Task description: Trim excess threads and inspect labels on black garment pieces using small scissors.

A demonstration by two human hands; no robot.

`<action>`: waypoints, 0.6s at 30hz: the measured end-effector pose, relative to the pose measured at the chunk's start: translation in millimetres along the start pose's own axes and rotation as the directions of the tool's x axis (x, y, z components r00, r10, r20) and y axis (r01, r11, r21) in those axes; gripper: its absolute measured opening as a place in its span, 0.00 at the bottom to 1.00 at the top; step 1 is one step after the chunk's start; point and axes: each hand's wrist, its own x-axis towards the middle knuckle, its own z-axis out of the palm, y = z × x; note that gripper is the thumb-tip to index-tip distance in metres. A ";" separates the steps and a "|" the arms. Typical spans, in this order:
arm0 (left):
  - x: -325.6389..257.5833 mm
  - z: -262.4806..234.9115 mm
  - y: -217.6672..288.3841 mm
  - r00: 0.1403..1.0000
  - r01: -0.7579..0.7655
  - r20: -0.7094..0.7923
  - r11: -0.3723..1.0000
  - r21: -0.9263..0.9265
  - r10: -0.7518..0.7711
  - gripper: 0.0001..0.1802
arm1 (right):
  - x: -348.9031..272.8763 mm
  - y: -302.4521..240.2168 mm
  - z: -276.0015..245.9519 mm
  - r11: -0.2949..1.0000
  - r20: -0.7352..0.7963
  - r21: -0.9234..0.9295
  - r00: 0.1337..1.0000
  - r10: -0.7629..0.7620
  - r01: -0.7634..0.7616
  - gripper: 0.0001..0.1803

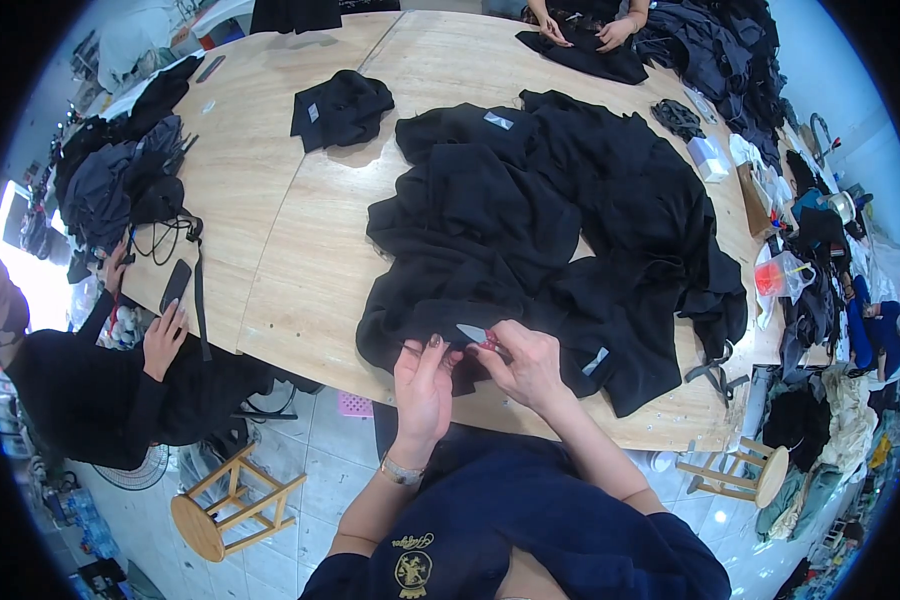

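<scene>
My right hand (522, 362) is closed round the red handles of a small pair of scissors (473, 333), whose silver blades point left, over the dark cloth. Close beside it, the thumb and fingers of my left hand (425, 390) pinch the edge of a black garment (440, 318) at the table's front edge. Exactly how much cloth sits between those fingertips is hard to see. More black garments (630, 200) lie heaped beyond and to the right, a few with a pale label (595, 361) showing.
A folded black piece (343, 108) lies farther back on the wooden table (270, 250). At left, a person's hand (164, 343) is by a phone (175, 285); another person's hands (615, 36) handle black cloth at the far side. Wooden stools (198, 527) stand on the floor.
</scene>
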 end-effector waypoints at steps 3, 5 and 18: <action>0.5 -2.1 1.7 0.999 0.042 0.025 0.997 -0.071 -0.040 0.06 | -0.5 2.6 -1.0 1.000 -0.002 -0.024 1.000 0.018 -0.018 0.13; 0.0 0.5 5.1 0.998 0.065 0.025 0.995 -0.077 -0.063 0.06 | 1.4 0.7 -2.7 0.999 -0.010 -0.034 1.000 0.012 -0.012 0.13; -1.4 -6.1 5.3 0.994 0.111 0.024 0.992 -0.065 -0.110 0.06 | 5.7 1.3 -3.6 0.997 -0.018 -0.059 0.999 -0.046 0.045 0.15</action>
